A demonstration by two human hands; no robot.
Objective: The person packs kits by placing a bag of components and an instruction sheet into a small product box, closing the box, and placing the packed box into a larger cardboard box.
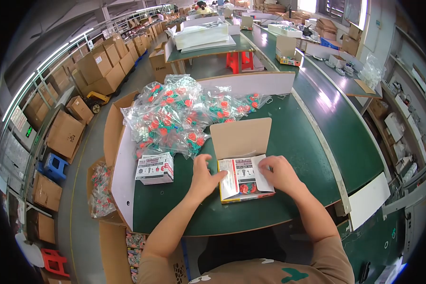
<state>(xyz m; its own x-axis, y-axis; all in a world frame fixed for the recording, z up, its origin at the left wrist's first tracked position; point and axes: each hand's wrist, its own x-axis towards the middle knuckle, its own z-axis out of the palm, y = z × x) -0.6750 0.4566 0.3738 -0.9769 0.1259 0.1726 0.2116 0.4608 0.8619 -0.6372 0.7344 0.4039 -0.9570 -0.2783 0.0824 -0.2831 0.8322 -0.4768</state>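
Note:
An open cardboard box (247,199) lies on the green table in front of me, its tan lid (241,137) standing up at the back. Inside it is a printed leaflet (244,173) with red pieces below. My left hand (205,177) is at the box's left side, fingers apart, thumb near the left white flap. My right hand (279,173) is bent over the right white flap (260,176), its fingertips touching it. To the left stands a stack of printed leaflets (155,168).
Clear bags of red and green parts (184,111) are heaped at the back left of the table (288,128). A carton of similar bags (101,189) stands on the floor at left. A conveyor (336,104) runs along the right. People are in the far background.

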